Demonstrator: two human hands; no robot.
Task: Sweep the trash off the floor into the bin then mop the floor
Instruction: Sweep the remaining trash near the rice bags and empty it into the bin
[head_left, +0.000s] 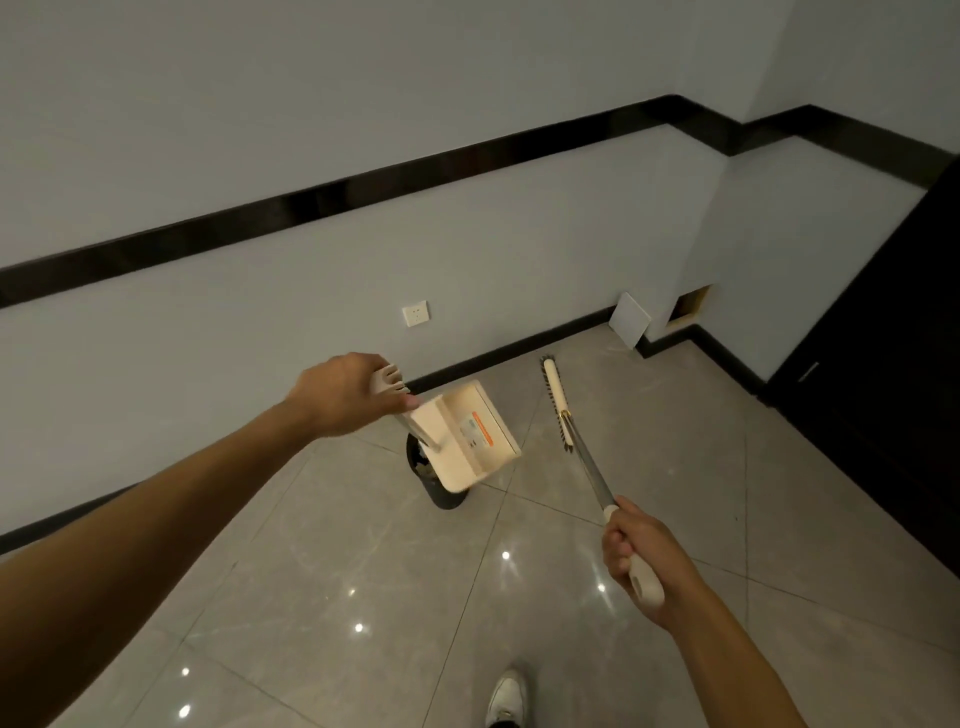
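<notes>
The left hand (343, 397) grips the cream dustpan (467, 436) by its handle top, the pan tipped just below it over the dark bin (445, 496). The right hand (636, 551) is curled round the broom (556, 400) handle, brush head out ahead of it.

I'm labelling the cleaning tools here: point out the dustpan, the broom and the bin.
dustpan (462, 457): head view, pan's flat face.
broom (555, 395): head view, cream brush head.
bin (447, 498): head view, dark lower wall.
</notes>
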